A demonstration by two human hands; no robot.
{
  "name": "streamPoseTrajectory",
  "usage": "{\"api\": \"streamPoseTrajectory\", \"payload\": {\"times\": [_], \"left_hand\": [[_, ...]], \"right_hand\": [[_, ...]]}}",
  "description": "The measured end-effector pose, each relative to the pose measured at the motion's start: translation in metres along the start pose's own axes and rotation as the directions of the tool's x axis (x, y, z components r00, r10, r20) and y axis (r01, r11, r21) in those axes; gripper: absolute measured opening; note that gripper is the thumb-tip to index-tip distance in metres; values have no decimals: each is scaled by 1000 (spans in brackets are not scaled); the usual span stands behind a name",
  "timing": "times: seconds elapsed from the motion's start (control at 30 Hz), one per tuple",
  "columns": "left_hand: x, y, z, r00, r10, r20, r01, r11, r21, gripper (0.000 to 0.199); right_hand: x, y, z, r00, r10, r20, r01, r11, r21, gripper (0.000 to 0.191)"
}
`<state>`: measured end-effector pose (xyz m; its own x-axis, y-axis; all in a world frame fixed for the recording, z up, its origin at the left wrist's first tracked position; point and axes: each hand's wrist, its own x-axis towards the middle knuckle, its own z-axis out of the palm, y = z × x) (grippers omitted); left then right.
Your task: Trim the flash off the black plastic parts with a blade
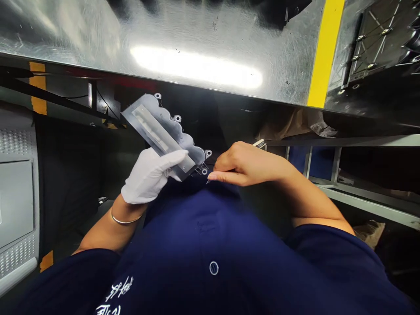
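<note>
The left grip (146, 175), in a white glove, pinches the lower end of a scalloped metal part (166, 135), its thumb laid over the long recessed panel on the face. The part slants from this grip up and away to the left, its wavy edge and row of ring-shaped lugs turned toward the right. Just right of the part's lower end, the bare right grip (246, 164) is closed around a slim hand tool (259, 143); its pale handle sticks out behind the knuckles, and its thin tip points down-left beside the lowest lugs, though whether it touches them I cannot tell. Beyond both grips runs a shiny metal bench (197, 26) crossed by a yellow stripe (324, 52), with a dark ribbed component (370, 52) on it, far right of the right grip. Below that component stands a metal rack (367, 203). A bangle (126, 222) circles the wrist below the left grip.
</note>
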<state>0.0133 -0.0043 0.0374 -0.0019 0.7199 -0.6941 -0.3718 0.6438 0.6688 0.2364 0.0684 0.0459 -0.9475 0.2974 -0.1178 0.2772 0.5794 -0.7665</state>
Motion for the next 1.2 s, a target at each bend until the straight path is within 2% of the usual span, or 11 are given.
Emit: {"api": "streamPoseTrajectory", "payload": {"times": [0.03,0.1,0.2,0.3,0.5,0.6,0.7,0.87,1.03,1.2], "left_hand": [[2,0,-1,999,24,26,-23,999,-47,26],[6,0,-2,997,55,61,-48,992,-113,24],[9,3,-3,996,-17,92,25,996,-90,16],[9,4,-4,990,-94,101,97,995,-21,20],[9,2,-1,982,-132,135,138,989,-43,24],[11,1,0,979,-147,141,156,986,-59,21],[12,2,0,971,-168,170,176,984,-34,21],[13,2,-2,969,-176,171,183,983,-29,19],[13,1,-1,975,-162,153,172,984,-54,17],[12,3,4,968,-185,168,206,971,-118,7]], "right_hand": [[-2,0,-4,1000,-19,6,19,1000,-21,48],[-3,0,-7,994,-6,-109,-9,990,-137,48],[0,0,-3,963,-23,-270,-85,920,-382,57],[5,2,1,958,-75,-277,-77,862,-502,65],[9,2,-3,967,-122,-222,16,904,-427,64],[9,1,-5,969,-107,-221,4,907,-422,64],[10,2,-5,966,-104,-236,-13,895,-446,64],[10,3,-4,970,-170,-172,69,876,-478,62],[10,4,-2,962,-155,-224,18,857,-515,62],[4,7,1,939,-253,-233,73,809,-584,54]]}}
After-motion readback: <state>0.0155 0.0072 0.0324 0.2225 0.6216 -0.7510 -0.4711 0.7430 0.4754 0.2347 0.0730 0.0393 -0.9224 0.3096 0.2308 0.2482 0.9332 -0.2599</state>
